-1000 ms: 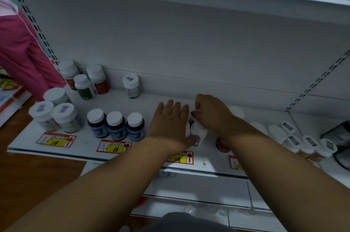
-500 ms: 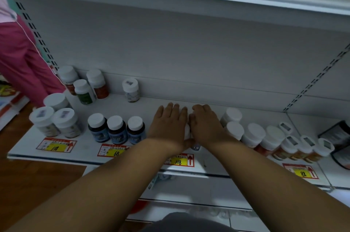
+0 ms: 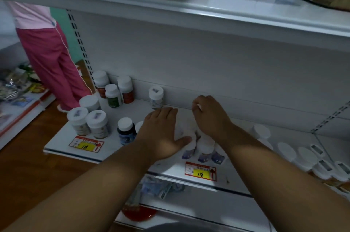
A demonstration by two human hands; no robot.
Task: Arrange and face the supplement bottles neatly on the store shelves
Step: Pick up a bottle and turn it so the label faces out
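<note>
I read two price tags on the front edge of the shelf (image 3: 117,148). The left price tag (image 3: 86,144), below the big white-capped bottles, has "118" handwritten on a yellow patch, with a red arrow beside it. The right price tag (image 3: 200,171), below the purple-labelled bottles, also says "118" on yellow with an arrow. Bottle labels and cap stickers are too blurred to read.

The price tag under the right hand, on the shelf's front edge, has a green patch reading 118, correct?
Not green. In the head view the price tag below the right hand has a yellow patch reading 118, on the shelf front edge.
</note>
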